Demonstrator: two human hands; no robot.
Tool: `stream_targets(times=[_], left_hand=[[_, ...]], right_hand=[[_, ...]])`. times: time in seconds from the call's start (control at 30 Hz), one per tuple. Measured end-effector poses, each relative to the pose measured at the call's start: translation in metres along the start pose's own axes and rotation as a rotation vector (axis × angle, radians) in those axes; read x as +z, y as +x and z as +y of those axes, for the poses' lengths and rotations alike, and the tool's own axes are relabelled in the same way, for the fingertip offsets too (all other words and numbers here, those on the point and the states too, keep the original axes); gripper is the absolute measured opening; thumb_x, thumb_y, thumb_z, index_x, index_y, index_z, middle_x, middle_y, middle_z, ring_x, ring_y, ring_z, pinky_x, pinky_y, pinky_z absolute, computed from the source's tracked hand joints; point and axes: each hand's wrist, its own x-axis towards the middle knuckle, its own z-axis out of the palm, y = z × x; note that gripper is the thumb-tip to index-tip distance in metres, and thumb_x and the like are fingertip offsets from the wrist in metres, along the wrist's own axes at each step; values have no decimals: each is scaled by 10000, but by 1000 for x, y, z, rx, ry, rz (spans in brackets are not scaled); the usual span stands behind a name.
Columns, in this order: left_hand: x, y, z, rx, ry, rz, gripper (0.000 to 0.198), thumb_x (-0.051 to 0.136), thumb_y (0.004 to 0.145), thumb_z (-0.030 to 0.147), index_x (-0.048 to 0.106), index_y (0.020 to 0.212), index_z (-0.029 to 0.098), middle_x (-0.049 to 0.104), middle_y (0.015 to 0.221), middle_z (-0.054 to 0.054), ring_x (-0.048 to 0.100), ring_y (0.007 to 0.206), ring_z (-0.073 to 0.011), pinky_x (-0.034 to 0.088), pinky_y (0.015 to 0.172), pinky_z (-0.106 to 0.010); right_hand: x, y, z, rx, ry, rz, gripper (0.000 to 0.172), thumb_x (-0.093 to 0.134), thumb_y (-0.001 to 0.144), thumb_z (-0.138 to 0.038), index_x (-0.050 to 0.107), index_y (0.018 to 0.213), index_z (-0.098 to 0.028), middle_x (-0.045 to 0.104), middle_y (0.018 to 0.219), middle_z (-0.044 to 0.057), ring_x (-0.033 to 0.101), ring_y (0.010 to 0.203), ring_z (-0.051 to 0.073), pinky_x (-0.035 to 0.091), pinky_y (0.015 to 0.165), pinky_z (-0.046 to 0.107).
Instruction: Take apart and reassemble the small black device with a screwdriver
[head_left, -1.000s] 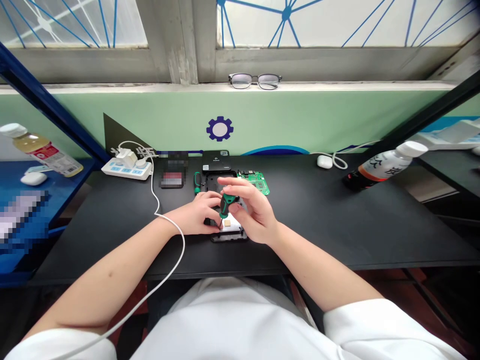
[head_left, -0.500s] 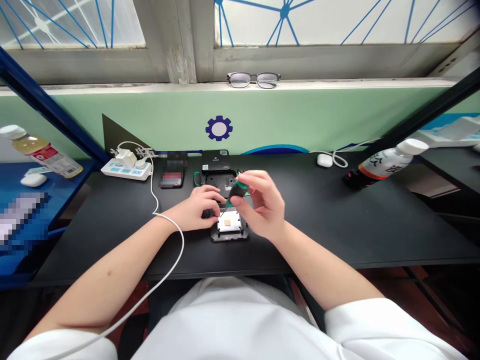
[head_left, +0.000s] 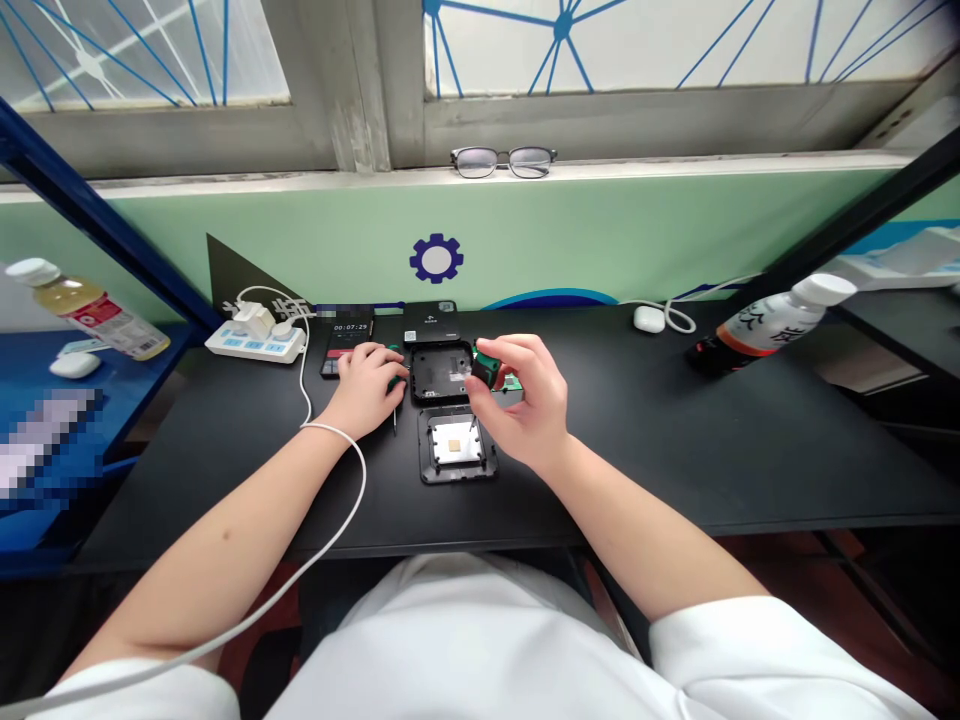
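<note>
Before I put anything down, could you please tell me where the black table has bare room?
The widest bare patch of the black table lies between the right hand and the orange-banded bottle. A smaller one lies between the power strip and the left forearm. It is crowded around the left hand and right hand: phone, open black case, circuit board.

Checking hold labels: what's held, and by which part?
The right grip holds a screwdriver by its handle; the left grip is over a second screwdriver, hold unclear.

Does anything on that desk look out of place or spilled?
Yes, the white cable: from the power strip it loops across the person's left arm, where it might snag. I see no spill.
</note>
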Motion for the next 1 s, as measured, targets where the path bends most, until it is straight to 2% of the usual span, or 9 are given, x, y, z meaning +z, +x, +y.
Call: stream_targets(times=[0.1,0.2,0.33,0.47,0.57,0.7,1.0], left_hand=[[-2,0,2,-15,-10,54,230,583,993,227,784,1104,226,756,1297,-142,523,1330,-394,393,1086,-667],[-7,-2,7,76,-45,54,277,552,1016,235,762,1195,215,741,1327,-142,522,1353,-378,414,1116,-642],[-13,-6,19,309,-121,-85,313,665,993,378,750,1267,253,714,1383,-126,499,1425,-377,396,1200,-616],[-13,-10,31,448,-144,-222,440,806,895,530,777,1232,250,685,1448,-149,469,1469,-429,377,1218,-638],[-13,-11,35,466,-164,-276,458,871,831,595,802,1130,255,683,1460,-149,462,1475,-453,367,1213,-660],[-12,-11,35,464,-172,-288,517,925,748,669,805,1023,247,699,1424,-148,474,1456,-467,360,1206,-674],[-14,-11,38,459,-144,-299,466,931,763,618,800,971,222,695,1424,-155,468,1468,-471,373,1200,-670]], right_hand=[[0,0,1,-14,-8,21,400,702,933,-135,680,1298,-299,648,1046,67,628,800,193,553,553,328],[-1,-1,2,20,-20,28,388,698,931,-142,680,1287,-295,625,1054,65,615,785,185,555,551,326],[-1,-4,2,109,-3,11,360,707,932,-170,665,1268,-293,596,1084,60,585,733,160,580,563,333],[1,-6,2,122,21,10,339,702,939,-162,657,1252,-283,579,1087,56,571,695,136,574,544,320],[2,-7,3,114,8,-5,329,705,938,-165,654,1241,-282,583,1084,60,580,698,140,568,525,313],[2,-8,4,118,-6,-29,334,714,930,-174,649,1241,-278,594,1079,64,588,705,149,578,520,316],[3,-7,3,64,27,-38,309,720,935,-184,656,1224,-274,614,1054,62,590,732,160,541,511,306]])
